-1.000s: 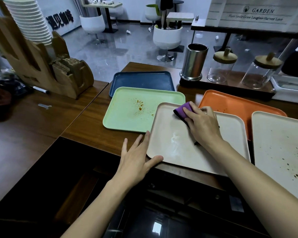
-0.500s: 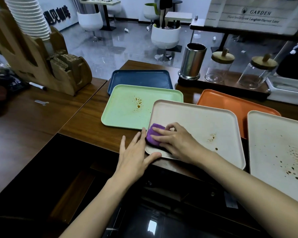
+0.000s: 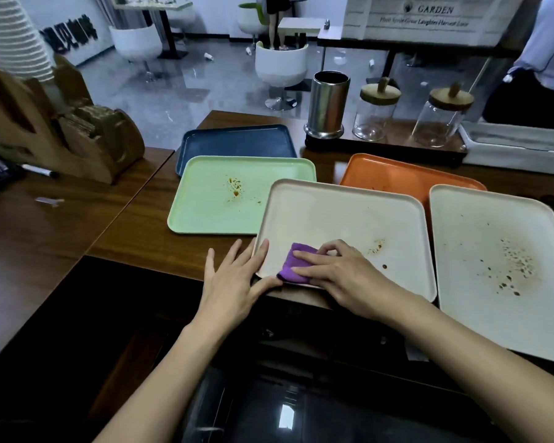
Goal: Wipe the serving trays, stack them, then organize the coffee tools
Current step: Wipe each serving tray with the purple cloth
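Observation:
Several serving trays lie on the wooden counter. The beige tray [image 3: 343,219] in the middle carries a few brown stains right of centre. My right hand [image 3: 339,276] presses a purple cloth [image 3: 293,263] onto its near left corner. My left hand [image 3: 234,282] lies flat with fingers spread against that tray's left edge, thumb at the front rim. A green tray [image 3: 211,203] with a brown stain sits to the left, a dark blue tray [image 3: 237,142] behind it, an orange tray [image 3: 397,177] at the back right, and a second stained beige tray [image 3: 493,266] on the right.
A steel canister [image 3: 328,103] and two glass jars with wooden lids [image 3: 376,113] [image 3: 442,119] stand on a black ledge behind the trays. A white bin [image 3: 518,151] is at far right. A wooden cup-and-sleeve holder [image 3: 77,139], a marker [image 3: 39,170] and a person's sleeve [image 3: 547,43] frame the sides.
My right hand swept the purple cloth from the tray's far left corner down to its near left corner and has stayed there. My left hand has kept its place at the tray's edge.

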### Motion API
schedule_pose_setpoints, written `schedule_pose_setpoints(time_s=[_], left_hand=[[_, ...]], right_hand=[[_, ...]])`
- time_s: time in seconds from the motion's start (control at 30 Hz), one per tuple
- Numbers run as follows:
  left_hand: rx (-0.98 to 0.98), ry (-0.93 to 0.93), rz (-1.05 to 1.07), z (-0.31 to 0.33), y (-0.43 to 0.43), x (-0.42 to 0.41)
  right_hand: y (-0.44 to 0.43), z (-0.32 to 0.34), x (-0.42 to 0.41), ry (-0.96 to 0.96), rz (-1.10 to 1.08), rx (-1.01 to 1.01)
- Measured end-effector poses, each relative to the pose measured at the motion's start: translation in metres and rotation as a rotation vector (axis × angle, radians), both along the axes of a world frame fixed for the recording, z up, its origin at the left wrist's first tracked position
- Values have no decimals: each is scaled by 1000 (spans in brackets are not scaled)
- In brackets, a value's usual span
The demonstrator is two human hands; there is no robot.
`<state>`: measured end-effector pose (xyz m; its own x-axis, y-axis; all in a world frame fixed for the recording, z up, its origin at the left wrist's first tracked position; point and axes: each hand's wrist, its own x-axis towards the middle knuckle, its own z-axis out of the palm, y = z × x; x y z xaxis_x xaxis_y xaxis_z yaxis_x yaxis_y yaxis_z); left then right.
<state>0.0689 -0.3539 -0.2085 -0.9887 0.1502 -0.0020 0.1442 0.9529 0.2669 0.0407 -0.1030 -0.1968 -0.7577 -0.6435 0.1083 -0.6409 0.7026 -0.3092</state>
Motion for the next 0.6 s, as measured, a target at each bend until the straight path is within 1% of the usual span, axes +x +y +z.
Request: schedule_pose_setpoints(time_s=[0.17,0.3,0.33,0.4,0.47,0.53,0.6], left_hand=[[46,-45,21,5,2,1],[91,-61,40,6,-1,6],[62,-51,55,7,-2,9],[-68,-10,85,12,4,16],[-158,43,39,17,23,16],[-178,25,-22,18,42,15],[-165,-16,-19,14,49,13]], right_hand=[[62,0,18,-11,-104,11],[67,1,30,6,-141,-15],[65,1,32,5,-141,-24],[55,0,37,13,-132,-38],[41,1,43,2,-106,-28],[31,2,49,-22,-97,-20],[27,5,52,-41,-93,-23]])
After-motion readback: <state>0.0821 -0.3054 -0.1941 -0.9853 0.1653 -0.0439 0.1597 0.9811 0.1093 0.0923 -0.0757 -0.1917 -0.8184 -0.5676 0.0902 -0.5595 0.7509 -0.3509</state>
